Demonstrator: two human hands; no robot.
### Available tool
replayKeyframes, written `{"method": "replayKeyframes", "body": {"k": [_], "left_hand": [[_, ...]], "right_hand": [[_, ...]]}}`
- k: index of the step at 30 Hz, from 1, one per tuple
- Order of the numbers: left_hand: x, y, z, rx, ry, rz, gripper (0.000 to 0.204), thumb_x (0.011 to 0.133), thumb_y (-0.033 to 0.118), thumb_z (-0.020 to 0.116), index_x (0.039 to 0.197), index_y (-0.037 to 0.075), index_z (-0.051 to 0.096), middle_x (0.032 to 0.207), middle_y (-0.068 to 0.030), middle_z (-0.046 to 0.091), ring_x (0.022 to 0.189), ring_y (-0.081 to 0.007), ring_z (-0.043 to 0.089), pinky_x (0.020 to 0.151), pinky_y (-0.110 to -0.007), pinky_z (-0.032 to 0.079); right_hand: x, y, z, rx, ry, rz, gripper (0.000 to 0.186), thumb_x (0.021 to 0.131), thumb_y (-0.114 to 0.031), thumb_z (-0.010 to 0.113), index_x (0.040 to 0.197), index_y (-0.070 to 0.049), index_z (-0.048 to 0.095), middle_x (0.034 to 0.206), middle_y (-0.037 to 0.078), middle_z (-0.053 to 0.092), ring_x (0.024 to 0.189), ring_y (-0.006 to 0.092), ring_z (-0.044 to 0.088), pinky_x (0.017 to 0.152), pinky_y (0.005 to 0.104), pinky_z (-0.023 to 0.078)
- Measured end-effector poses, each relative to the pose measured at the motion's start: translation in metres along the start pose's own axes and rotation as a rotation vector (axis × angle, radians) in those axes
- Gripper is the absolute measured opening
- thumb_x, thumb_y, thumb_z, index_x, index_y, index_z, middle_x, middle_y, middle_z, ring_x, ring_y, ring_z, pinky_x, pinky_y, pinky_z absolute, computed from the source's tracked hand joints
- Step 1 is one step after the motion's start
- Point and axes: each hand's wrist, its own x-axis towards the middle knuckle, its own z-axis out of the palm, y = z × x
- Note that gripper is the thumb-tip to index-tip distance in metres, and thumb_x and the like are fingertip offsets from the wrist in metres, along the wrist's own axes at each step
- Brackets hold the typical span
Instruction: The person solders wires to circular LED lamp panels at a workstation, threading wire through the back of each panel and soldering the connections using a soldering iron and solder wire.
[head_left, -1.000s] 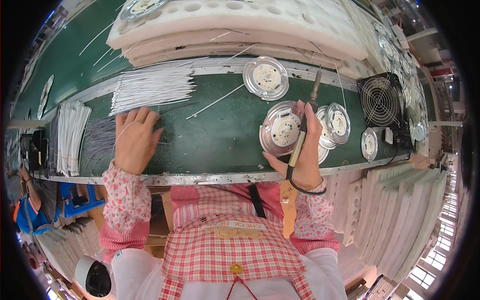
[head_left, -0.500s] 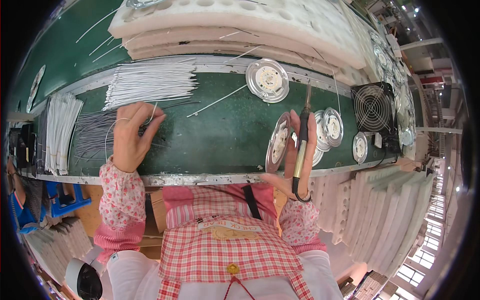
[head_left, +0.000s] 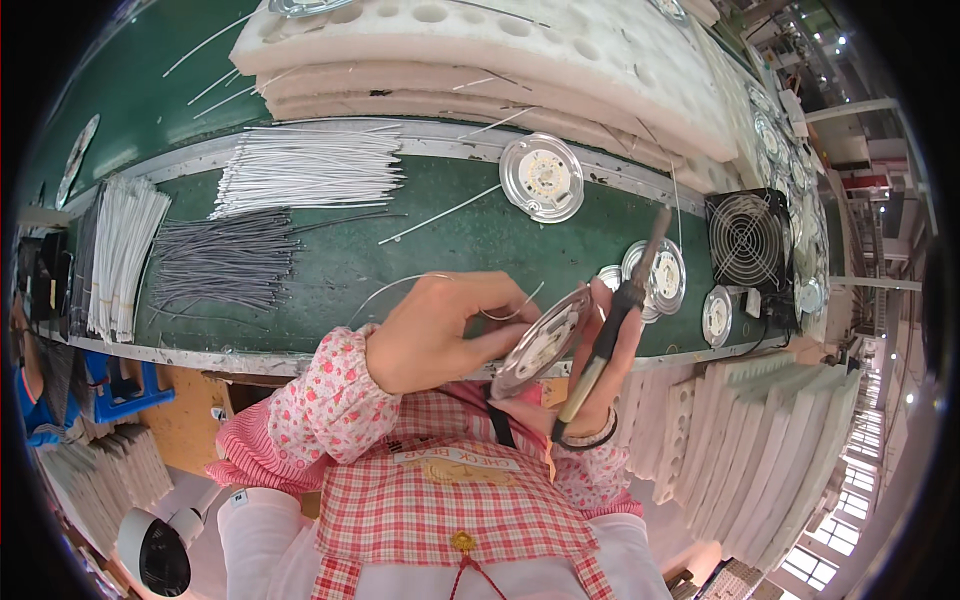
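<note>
My left hand (head_left: 440, 325) is closed, pinching a thin white wire (head_left: 385, 288) whose end sticks up beside a round silver LED plate (head_left: 540, 348). In my right hand (head_left: 592, 412) that plate is held tilted on edge. The same hand also grips a soldering iron (head_left: 606, 340), its tip pointing up and away from me. Behind my left hand lie a pile of white wires (head_left: 310, 172) and a pile of grey wires (head_left: 225, 262) on the green bench (head_left: 450, 235). One loose white wire (head_left: 440, 214) rests near another LED plate (head_left: 541, 178).
Stacked white foam boards (head_left: 480, 95) line the far side of the bench. At the right are overlapping LED plates (head_left: 665, 278), a single plate (head_left: 716, 316) and a black fan (head_left: 745, 238) with a wire guard. A bundle of white wires (head_left: 127, 262) lies at the left.
My left hand has moved right from the wire piles to the LED plate, bringing a white wire along. The plate and soldering iron in my right hand have tilted and come slightly nearer.
</note>
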Motion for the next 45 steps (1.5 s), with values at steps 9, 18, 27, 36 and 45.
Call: {"method": "replayKeyframes", "body": {"k": [9,18,27,36,45], "left_hand": [[-0.006,0.002,0.016,-0.013,0.071,-0.034,0.017,0.083,0.002,0.068,0.1,0.001,0.07,0.088,-0.0101,0.068,0.078,-0.0189,0.068,0.069,-0.029,0.052],[0.003,0.001,0.036,0.036,0.136,-0.061,0.011,0.085,0.009,0.069,0.091,0.001,0.067,0.083,-0.0103,0.066,0.073,-0.0236,0.066,0.065,-0.033,0.051],[0.009,-0.004,0.043,0.108,0.132,-0.085,0.01,0.085,0.003,0.07,0.095,0.001,0.07,0.083,-0.0061,0.068,0.078,-0.0121,0.066,0.072,-0.028,0.052],[0.001,-0.014,0.032,0.169,0.126,-0.1,0.007,0.086,0.004,0.07,0.093,0.002,0.07,0.079,-0.0025,0.067,0.072,-0.0078,0.061,0.062,-0.023,0.043],[-0.002,-0.021,0.025,0.216,0.144,-0.158,0.006,0.085,0.004,0.071,0.09,0.003,0.069,0.079,-0.0022,0.066,0.07,-0.0084,0.06,0.059,-0.024,0.041]], "right_hand": [[-0.002,0.012,-0.01,-0.333,-0.218,-0.233,0.126,0.063,-0.022,0.094,0.152,-0.008,0.006,0.149,0.031,0.03,0.134,0.0471,0.038,0.103,0.0551,0.038],[-0.015,0.019,-0.002,0.18,-0.159,0.039,0.137,0.061,-0.007,0.092,0.154,-0.012,-0.008,0.158,0.027,0.007,0.144,0.0379,0.026,0.114,0.0526,0.033],[-0.021,0.012,-0.048,-0.33,0.124,-0.035,0.12,0.067,-0.01,0.089,0.153,-0.004,0.006,0.143,0.02,0.038,0.127,0.031,0.047,0.103,0.0413,0.043],[-0.021,0.059,-0.208,-1.148,0.573,0.267,0.103,0.074,-0.022,0.086,0.149,0.006,0.022,0.141,0.028,0.041,0.132,0.0352,0.043,0.11,0.0385,0.034],[0.009,0.044,-0.133,-1.043,0.188,-0.062,0.08,0.07,-0.009,0.087,0.136,0.001,0.043,0.124,0.022,0.056,0.113,0.0379,0.057,0.097,0.0407,0.045]]}}
